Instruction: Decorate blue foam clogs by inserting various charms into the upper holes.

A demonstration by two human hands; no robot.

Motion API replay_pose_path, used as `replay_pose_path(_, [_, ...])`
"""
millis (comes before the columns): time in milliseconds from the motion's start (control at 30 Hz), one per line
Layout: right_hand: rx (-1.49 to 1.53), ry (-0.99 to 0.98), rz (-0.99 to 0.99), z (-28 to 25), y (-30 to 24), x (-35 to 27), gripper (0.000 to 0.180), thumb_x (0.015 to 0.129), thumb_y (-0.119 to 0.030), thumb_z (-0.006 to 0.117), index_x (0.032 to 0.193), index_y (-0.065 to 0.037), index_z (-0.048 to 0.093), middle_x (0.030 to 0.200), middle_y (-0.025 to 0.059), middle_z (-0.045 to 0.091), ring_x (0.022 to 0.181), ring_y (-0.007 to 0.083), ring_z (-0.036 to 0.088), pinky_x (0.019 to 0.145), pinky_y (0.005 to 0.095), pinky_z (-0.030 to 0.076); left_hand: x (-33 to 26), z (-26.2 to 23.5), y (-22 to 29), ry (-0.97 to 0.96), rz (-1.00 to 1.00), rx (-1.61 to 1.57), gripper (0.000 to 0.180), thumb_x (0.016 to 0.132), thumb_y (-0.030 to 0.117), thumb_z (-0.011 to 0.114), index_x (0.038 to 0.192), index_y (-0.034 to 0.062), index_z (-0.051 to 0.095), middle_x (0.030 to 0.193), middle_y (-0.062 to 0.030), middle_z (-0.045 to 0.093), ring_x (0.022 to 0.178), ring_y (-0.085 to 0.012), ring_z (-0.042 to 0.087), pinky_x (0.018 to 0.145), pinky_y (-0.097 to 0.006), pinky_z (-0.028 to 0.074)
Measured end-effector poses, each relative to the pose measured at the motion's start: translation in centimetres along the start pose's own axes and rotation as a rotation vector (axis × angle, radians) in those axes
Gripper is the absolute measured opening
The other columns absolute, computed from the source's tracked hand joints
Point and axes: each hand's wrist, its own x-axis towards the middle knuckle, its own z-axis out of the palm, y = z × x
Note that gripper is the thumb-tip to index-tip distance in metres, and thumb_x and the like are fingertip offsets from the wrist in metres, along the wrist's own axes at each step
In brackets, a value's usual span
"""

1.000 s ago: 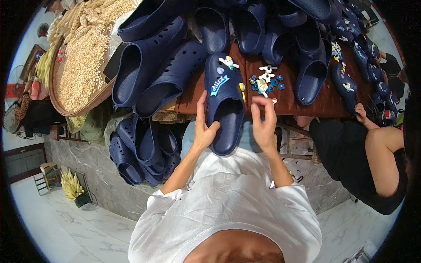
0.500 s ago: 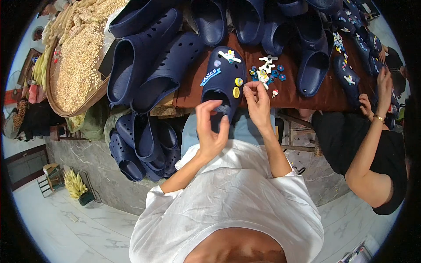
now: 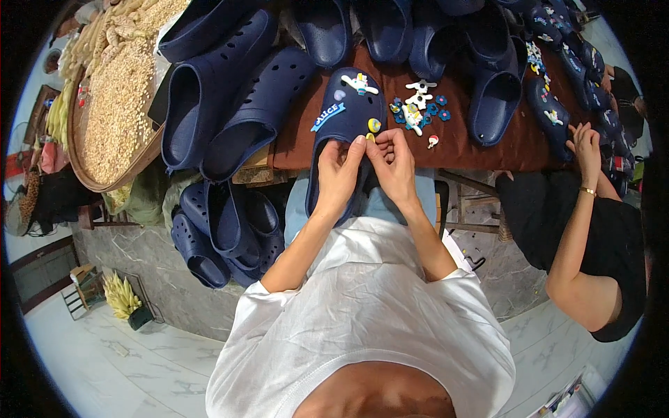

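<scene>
A navy clog (image 3: 346, 125) lies in front of me at the table's edge, toe away from me. Its top carries a white figure charm (image 3: 359, 84), a blue ribbon-shaped charm (image 3: 327, 117), a pale heart charm and a yellow round charm (image 3: 373, 125). My left hand (image 3: 339, 175) grips the clog near its opening, the fingers partly hidden inside and the thumb on top. My right hand (image 3: 394, 169) pinches a second yellow charm (image 3: 370, 138) at the clog's right side, mostly covered by the fingertips. Loose white and blue flower charms (image 3: 418, 108) lie to the right.
Several plain navy clogs (image 3: 240, 104) crowd the left and back, and more hang below (image 3: 233, 219). On the brown cloth (image 3: 456, 153) sits a small red-and-white charm (image 3: 433, 141). At right, another person's arm (image 3: 582, 202) reaches toward decorated clogs. A basket of kernels (image 3: 115, 115) stands far left.
My left hand has gone from open above the clog's opening to gripping it. My right hand has moved left and nearer, onto the lower yellow charm. The other person's raised hand has lowered.
</scene>
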Motion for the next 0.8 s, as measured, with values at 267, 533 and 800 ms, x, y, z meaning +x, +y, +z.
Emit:
replay_pose_path(267, [-0.061,0.037,-0.057,0.4,0.3,-0.2,0.035,0.087,-0.028,0.075,0.095,-0.002,0.053,0.087,0.0059,0.057,0.072,0.0133,0.055,0.064,0.0272,0.049,-0.2,0.1,-0.2,0.03,0.102,-0.003,0.029,0.098,0.02,0.061,0.107,-0.0079,0.061,0.097,-0.0079,0.068,0.086,-0.0096,0.06,0.075,-0.025,0.048])
replay_pose_path(533, [-0.084,0.037,-0.053,0.6,0.3,-0.1,0.045,0.081,-0.036,0.08,0.092,-0.003,0.051,0.083,0.0047,0.053,0.072,0.015,0.05,0.066,0.0309,0.047,-0.2,-0.1,-1.2,0.077,0.111,-0.023,0.021,0.099,0.016,0.057,0.1,-0.005,0.061,0.086,-0.0024,0.064,0.076,-0.0061,0.054,0.066,-0.023,0.045])
replay_pose_path(800, [-0.116,0.037,-0.074,0.8,0.4,-0.3,0.041,0.086,-0.032,0.075,0.098,-0.001,0.049,0.085,0.0086,0.053,0.072,0.019,0.054,0.066,0.0332,0.049,-0.3,-0.1,-1.1,0.027,-0.007,-0.257,0.014,0.099,0.013,0.058,0.1,0.0001,0.061,0.089,-0.0002,0.064,0.075,-0.0029,0.053,0.066,-0.018,0.042])
